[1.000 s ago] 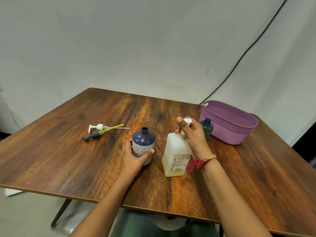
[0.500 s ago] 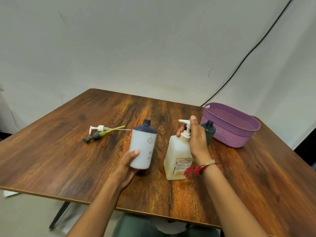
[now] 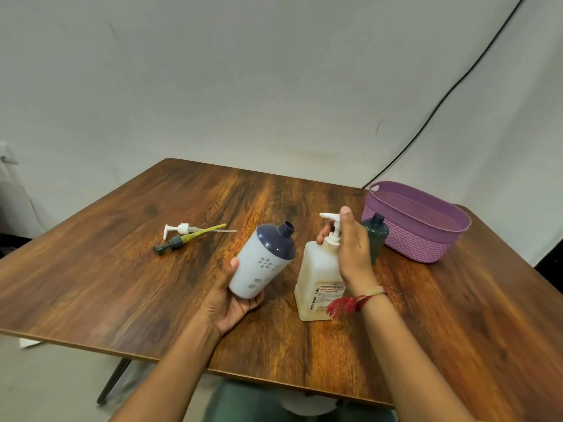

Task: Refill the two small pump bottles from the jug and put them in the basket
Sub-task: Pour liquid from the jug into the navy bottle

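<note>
My left hand (image 3: pixel 233 301) grips a white bottle with a dark blue top (image 3: pixel 262 263), lifted off the table and tilted with its uncapped neck pointing right toward the jug. The pale jug (image 3: pixel 316 284) stands upright at centre, its white pump head (image 3: pixel 330 219) on top. My right hand (image 3: pixel 350 251) wraps around the jug's pump neck, index finger raised beside the pump head. A dark green uncapped bottle (image 3: pixel 377 236) stands behind that hand, next to the purple basket (image 3: pixel 426 248).
Two loose pumps lie on the wooden table (image 3: pixel 122 284) at the left: a white pump (image 3: pixel 179 229) and a grey pump with a yellow tube (image 3: pixel 182 240). A black cable (image 3: pixel 441 102) runs down the white backdrop behind the basket.
My left hand lifted the white bottle from the table and tilted its neck toward the jug. My right hand shifted on the pump, leaving the pump head uncovered.
</note>
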